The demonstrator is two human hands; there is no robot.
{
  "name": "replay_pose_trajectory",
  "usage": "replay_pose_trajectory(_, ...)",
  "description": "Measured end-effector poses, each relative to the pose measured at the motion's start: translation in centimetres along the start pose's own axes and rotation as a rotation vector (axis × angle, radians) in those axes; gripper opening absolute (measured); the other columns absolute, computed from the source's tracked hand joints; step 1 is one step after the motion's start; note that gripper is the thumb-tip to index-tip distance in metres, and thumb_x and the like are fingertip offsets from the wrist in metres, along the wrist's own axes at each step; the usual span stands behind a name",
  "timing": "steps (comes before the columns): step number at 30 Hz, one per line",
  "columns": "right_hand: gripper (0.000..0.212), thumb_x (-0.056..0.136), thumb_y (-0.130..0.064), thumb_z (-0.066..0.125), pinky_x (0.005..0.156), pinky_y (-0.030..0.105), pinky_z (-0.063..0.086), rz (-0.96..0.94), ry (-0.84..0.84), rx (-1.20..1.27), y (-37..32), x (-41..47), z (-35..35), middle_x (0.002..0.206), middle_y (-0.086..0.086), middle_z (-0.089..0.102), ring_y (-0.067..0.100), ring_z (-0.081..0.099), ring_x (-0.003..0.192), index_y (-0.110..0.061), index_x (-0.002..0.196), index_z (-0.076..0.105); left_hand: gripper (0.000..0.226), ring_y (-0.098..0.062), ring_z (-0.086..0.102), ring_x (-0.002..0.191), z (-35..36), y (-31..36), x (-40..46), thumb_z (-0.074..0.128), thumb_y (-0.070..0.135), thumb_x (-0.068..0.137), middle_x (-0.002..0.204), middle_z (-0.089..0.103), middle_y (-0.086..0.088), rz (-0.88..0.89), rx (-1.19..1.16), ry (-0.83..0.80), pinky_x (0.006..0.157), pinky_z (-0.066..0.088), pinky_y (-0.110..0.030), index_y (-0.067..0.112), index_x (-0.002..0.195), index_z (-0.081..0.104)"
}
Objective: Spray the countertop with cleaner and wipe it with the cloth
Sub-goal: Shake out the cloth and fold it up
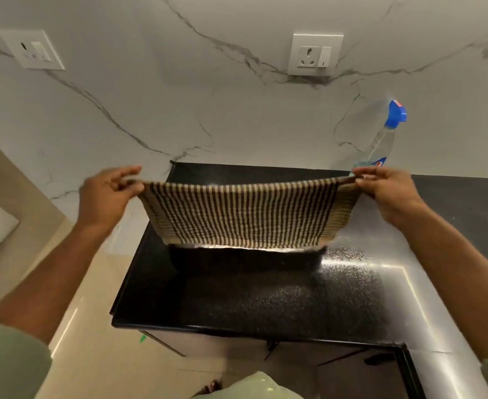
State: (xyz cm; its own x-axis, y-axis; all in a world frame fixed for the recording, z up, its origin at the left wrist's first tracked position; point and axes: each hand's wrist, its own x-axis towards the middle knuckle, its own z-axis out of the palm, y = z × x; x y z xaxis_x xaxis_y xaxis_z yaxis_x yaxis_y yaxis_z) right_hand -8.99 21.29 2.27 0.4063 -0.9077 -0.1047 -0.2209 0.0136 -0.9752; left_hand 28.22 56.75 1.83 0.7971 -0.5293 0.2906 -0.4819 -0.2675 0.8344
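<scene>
Now you've got the cloth (245,217) stretched flat above the countertop (265,298), left hand (104,194) pinching one top corner, right hand (386,191) pinching the other. Behind the cloth, by the right hand, the spray bottle (386,136) stands against the wall. Spraying looks done, perhaps, though glare hides any wetness. You're readying the wipe: next, lower the cloth flat onto the countertop and press.

Head-worn camera looks forward and down, close above the countertop (265,306), facing the wall (208,82).
</scene>
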Motion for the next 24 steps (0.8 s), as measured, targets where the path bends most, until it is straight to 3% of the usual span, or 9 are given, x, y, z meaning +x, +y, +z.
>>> replay_pose_trajectory(2,0.035,0.090,0.010,0.064,0.083,0.015,0.056,-0.199,0.021,-0.141,-2.3,0.7,-0.6,0.075,-0.015,0.076,-0.001,0.070,0.074,-0.021,0.094,0.079,0.040,0.004,0.066,0.096,-1.4,1.9,2.1,0.077,0.001,0.085,0.113,0.073,-0.006,0.261,0.170,0.041,0.098,0.049,-0.010,0.020,0.120,0.072)
replay_pose_trajectory(4,0.034,0.090,0.009,0.064,0.083,0.012,0.054,-0.350,0.042,-0.232,-4.6,1.4,-1.2,0.072,-0.027,0.073,-0.007,0.068,0.071,-0.016,0.111,0.074,0.033,0.015,0.061,0.093,-2.6,3.8,3.9,0.077,-0.001,0.084,0.109,0.074,-0.012,0.447,0.246,0.088,0.100,0.044,-0.008,0.012,0.114,0.075)
replay_pose_trajectory(9,0.033,0.090,0.002,0.069,0.082,0.010,0.051,-0.479,0.080,-0.223,-9.2,2.2,-2.4,0.072,-0.031,0.071,-0.010,0.067,0.073,-0.017,0.117,0.070,0.027,0.020,0.054,0.096,-4.6,7.1,6.5,0.076,0.008,0.086,0.110,0.075,-0.017,0.612,0.313,0.172,0.102,0.040,-0.010,0.005,0.113,0.077)
replay_pose_trajectory(12,0.028,0.088,0.005,0.069,0.083,0.014,0.053,-0.434,0.033,-0.100,-10.7,2.4,-3.1,0.078,-0.017,0.077,0.000,0.070,0.078,-0.019,0.101,0.078,0.032,0.016,0.057,0.099,-5.3,7.5,7.6,0.075,0.019,0.089,0.114,0.074,-0.017,0.629,0.266,0.204,0.104,0.044,-0.018,0.016,0.120,0.075)
replay_pose_trajectory(16,0.033,0.088,0.011,0.066,0.079,0.016,0.055,-0.397,-0.033,-0.016,-11.3,2.2,-3.2,0.076,-0.008,0.077,0.006,0.071,0.075,-0.020,0.095,0.076,0.044,-0.009,0.063,0.105,-6.2,7.8,7.9,0.074,0.027,0.090,0.117,0.073,-0.014,0.582,0.221,0.193,0.105,0.051,-0.036,0.062,0.115,0.061)
replay_pose_trajectory(18,0.029,0.088,0.012,0.065,0.078,0.017,0.056,-0.380,-0.060,0.033,-11.5,2.0,-3.0,0.075,-0.007,0.077,0.007,0.071,0.074,-0.014,0.099,0.074,0.041,-0.013,0.064,0.108,-6.3,8.4,7.6,0.075,0.031,0.090,0.119,0.072,-0.012,0.581,0.227,0.207,0.105,0.051,-0.039,0.057,0.119,0.063)
replay_pose_trajectory(20,0.025,0.083,0.007,0.073,0.078,0.018,0.056,-0.347,-0.070,0.133,-11.7,1.7,-2.7,0.075,-0.005,0.077,0.009,0.073,0.075,-0.009,0.102,0.074,0.040,-0.005,0.064,0.106,-6.1,8.7,7.4,0.074,0.045,0.089,0.118,0.072,0.000,0.556,0.228,0.227,0.106,0.050,-0.034,0.034,0.127,0.071)
replay_pose_trajectory(22,0.035,0.062,-0.014,0.088,0.078,0.018,0.056,-0.323,-0.057,0.250,-11.9,1.2,-2.4,0.078,-0.003,0.077,0.010,0.073,0.078,-0.012,0.096,0.078,0.051,0.001,0.063,0.101,-5.9,8.9,7.2,0.069,0.055,0.090,0.117,0.072,0.006,0.505,0.191,0.259,0.104,0.049,-0.027,0.018,0.125,0.073)
replay_pose_trajectory(24,0.044,0.046,-0.029,0.089,0.078,0.019,0.056,-0.343,-0.019,0.308,-12.0,0.7,-2.0,0.080,-0.002,0.078,0.011,0.074,0.079,-0.016,0.087,0.080,0.056,-0.006,0.069,0.105,-6.0,8.6,7.1,0.066,0.064,0.088,0.118,0.074,0.001,0.456,0.100,0.275,0.105,0.052,-0.030,0.020,0.121,0.075)
